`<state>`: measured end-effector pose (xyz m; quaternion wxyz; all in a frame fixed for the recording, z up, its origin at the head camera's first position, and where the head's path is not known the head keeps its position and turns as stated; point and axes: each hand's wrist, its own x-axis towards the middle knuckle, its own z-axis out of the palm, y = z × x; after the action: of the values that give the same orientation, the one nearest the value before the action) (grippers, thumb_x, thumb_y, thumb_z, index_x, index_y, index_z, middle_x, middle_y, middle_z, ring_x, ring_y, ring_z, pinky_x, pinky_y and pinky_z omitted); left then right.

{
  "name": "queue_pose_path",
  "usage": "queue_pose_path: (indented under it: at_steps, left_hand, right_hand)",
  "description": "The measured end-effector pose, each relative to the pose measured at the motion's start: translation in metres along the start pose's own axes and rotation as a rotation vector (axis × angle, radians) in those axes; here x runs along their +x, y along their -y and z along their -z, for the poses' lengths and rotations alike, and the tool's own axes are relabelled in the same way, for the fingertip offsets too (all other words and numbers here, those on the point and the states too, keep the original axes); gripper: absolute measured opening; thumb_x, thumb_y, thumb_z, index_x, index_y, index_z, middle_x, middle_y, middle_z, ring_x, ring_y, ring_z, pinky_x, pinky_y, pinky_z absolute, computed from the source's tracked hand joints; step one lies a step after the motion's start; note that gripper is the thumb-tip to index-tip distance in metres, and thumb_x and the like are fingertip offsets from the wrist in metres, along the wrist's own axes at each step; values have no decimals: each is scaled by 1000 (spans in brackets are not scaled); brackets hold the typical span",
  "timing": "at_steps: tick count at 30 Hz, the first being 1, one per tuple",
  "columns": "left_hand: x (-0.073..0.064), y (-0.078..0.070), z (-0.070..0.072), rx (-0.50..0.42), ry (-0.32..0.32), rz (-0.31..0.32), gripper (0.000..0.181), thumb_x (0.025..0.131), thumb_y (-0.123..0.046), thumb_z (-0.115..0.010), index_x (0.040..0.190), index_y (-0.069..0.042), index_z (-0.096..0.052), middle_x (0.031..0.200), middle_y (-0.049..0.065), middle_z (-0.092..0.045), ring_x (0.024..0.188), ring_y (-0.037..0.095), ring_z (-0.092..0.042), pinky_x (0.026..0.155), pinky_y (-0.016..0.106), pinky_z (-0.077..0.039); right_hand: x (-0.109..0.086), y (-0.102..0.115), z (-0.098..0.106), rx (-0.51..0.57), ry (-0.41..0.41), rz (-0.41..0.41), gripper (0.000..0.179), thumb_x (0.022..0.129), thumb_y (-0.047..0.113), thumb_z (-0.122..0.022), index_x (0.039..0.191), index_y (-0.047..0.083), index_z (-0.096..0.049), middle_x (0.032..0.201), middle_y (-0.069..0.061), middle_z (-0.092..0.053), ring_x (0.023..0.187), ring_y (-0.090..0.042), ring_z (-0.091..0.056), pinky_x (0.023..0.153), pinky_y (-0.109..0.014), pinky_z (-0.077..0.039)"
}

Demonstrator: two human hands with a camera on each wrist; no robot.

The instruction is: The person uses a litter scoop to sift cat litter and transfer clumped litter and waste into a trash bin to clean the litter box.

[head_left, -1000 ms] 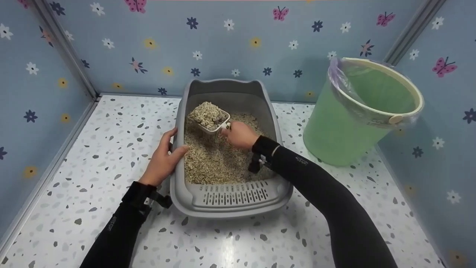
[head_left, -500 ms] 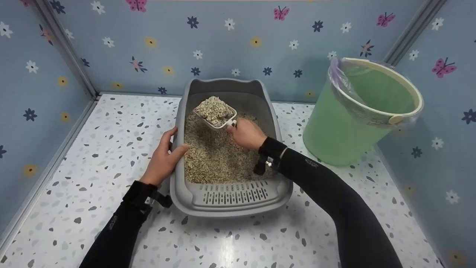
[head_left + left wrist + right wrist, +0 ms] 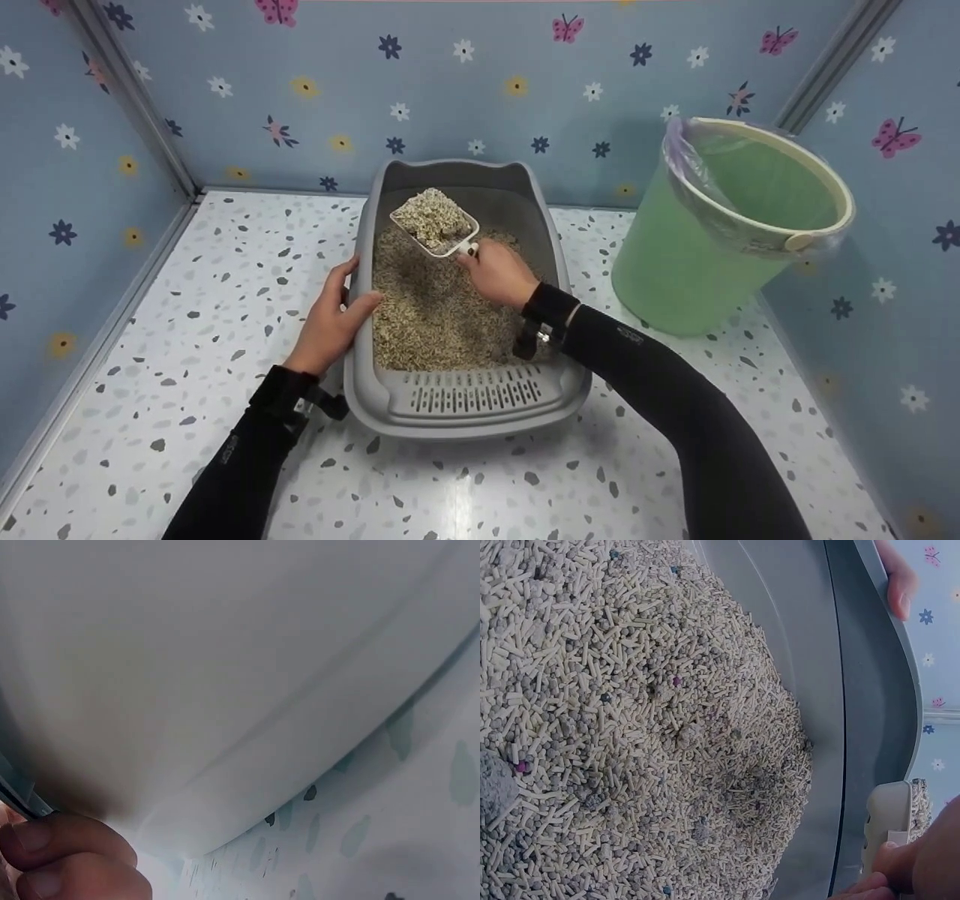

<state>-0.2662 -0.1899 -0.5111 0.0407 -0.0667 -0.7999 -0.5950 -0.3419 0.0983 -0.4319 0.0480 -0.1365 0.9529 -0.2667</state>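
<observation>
My right hand point(image 3: 501, 271) grips the short handle of a white litter scoop point(image 3: 469, 222), which is raised over the far half of a grey litter box point(image 3: 465, 430). Pale pellet litter point(image 3: 431, 214) is heaped in the scoop. More litter point(image 3: 420, 341) covers the floor of the box, with a darker hollow below the scoop. In the right wrist view, grey clumps point(image 3: 495, 787) lie among the pellets. My left hand point(image 3: 330, 322) holds the box's left rim, thumb over the top; in the left wrist view its fingers point(image 3: 79, 855) curl under that rim.
A green bin point(image 3: 675, 255) with a cream ring and clear purple-tinted liner stands to the right of the box. Blue flowered panels point(image 3: 450, 82) close off the back and both sides. The speckled white surface point(image 3: 225, 300) lies around the box.
The right hand and scoop have risen and shifted slightly right, then nearly stopped. The heap in the scoop looks a little smaller and flatter. The left hand has stayed on the rim.
</observation>
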Motion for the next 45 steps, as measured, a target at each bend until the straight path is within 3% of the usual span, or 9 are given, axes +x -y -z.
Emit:
queue_pose_path:
  at_steps: [9, 19, 39, 45]
  left_hand:
    - [1, -1, -1, -3, 1, 6, 78, 111, -39, -68, 178, -22, -30, 103, 16, -59, 87, 27, -62, 72, 33, -60]
    - [-2, -2, 1, -4, 39, 11, 78, 114, -43, -62, 179, -22, -24, 107, 16, -55, 91, 26, -58, 76, 32, -54]
    - [0, -1, 0, 8, 7, -1, 77, 112, -45, -64, 178, -24, -30, 104, 15, -57, 88, 26, -61, 74, 33, -60]
    - [-1, -1, 1, 6, 25, 9, 77, 114, -43, -62, 179, -23, -26, 104, 14, -55, 88, 26, -58, 75, 33, -53]
  right_hand:
    - [-1, 0, -2, 36, -18, -34, 33, 118, 40, -57, 112, 9, -62, 90, -2, -54, 77, -21, -55, 68, -38, -50]
    - [-5, 2, -3, 115, -22, -54, 32, 119, 44, -53, 115, 12, -60, 92, -1, -53, 75, -19, -52, 65, -37, -49]
    - [-5, 3, -3, 156, -127, 12, 31, 120, 40, -50, 114, 10, -57, 92, -2, -52, 77, -20, -51, 66, -36, -44]
    - [-5, 2, -3, 151, -161, 59, 30, 120, 37, -51, 112, 8, -55, 90, -3, -50, 78, -22, -50, 68, -35, -40]
